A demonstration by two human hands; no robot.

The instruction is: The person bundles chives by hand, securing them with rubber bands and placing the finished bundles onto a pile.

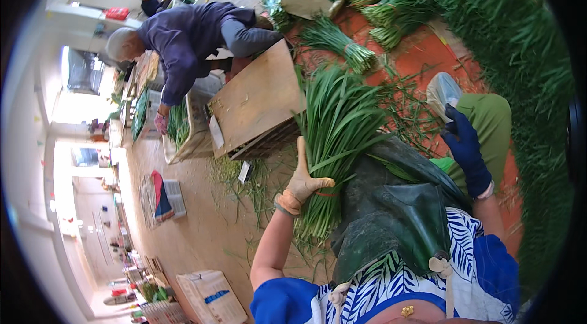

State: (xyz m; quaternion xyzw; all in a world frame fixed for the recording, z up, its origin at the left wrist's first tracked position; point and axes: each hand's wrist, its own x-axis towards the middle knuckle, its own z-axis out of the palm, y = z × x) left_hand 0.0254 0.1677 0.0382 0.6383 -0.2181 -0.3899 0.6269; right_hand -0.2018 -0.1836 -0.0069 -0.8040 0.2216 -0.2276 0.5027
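Observation:
A large bunch of long green garlic chives [336, 122] leans against my lap, with a reddish band round its lower part. My left hand [304, 182], in a pale orange glove, holds the bunch from its left side. The thumb lies across the front near the band and the index finger stretches up along the edge; the other fingers are hidden. My right hand [466, 147], in a navy glove, is over my green-trousered leg, apart from the bunch. Its fingers are loosely bent and spread, with nothing visible in them. A dark green apron [397, 220] covers my lap.
A wooden board [260, 101] on a crate stands ahead, left of the chives. Tied bunches [339, 44] and loose leaves lie on the orange sheet [419, 46]. Piled greens [513, 36] line the right. Beyond the board a person [189, 43] bends over a crate [194, 119].

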